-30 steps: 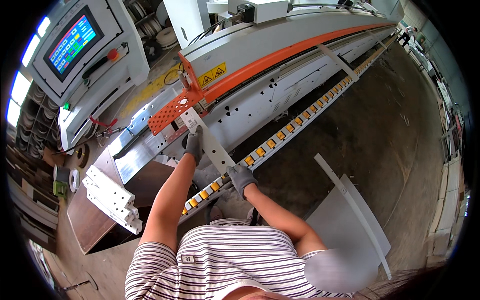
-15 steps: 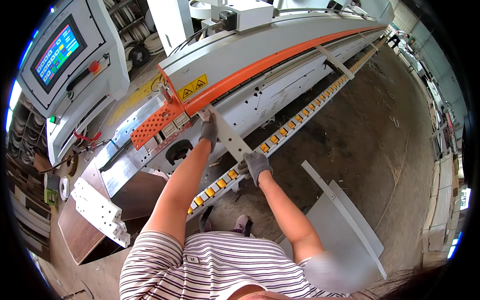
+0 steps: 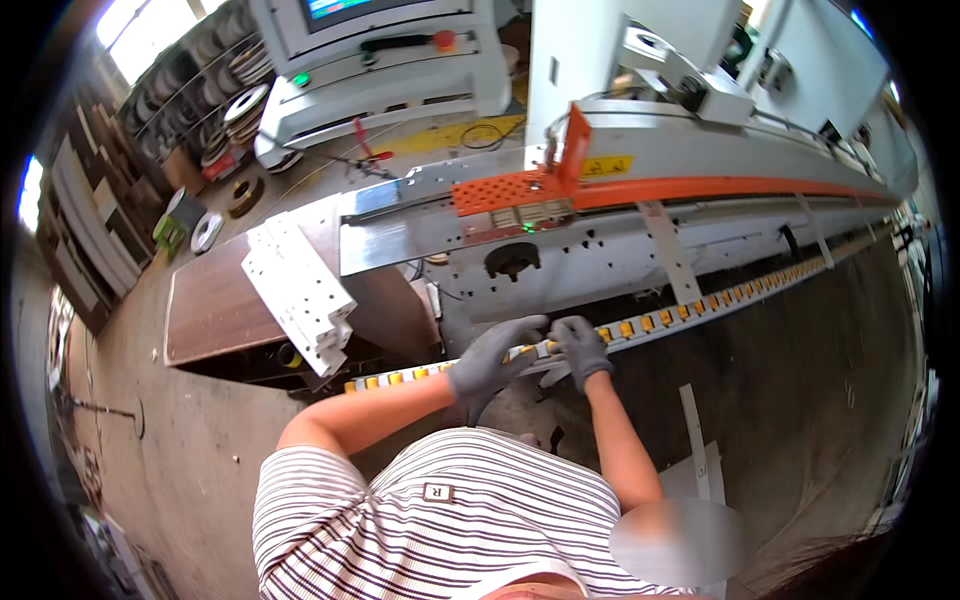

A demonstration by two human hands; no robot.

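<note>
The grey-gloved left hand point(image 3: 494, 357) and right hand point(image 3: 580, 351) curl loosely, close together above the yellow-rollered metal rail point(image 3: 646, 324); whether they pinch anything, I cannot tell. Ahead-right, nearer the right hand, the white drilled strip point(image 3: 670, 251) points lengthwise away.

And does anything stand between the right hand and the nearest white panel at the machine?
Nothing visible does. The white panel lies ahead and to the right of the right hand, along the roller rail, with open space between.
</note>
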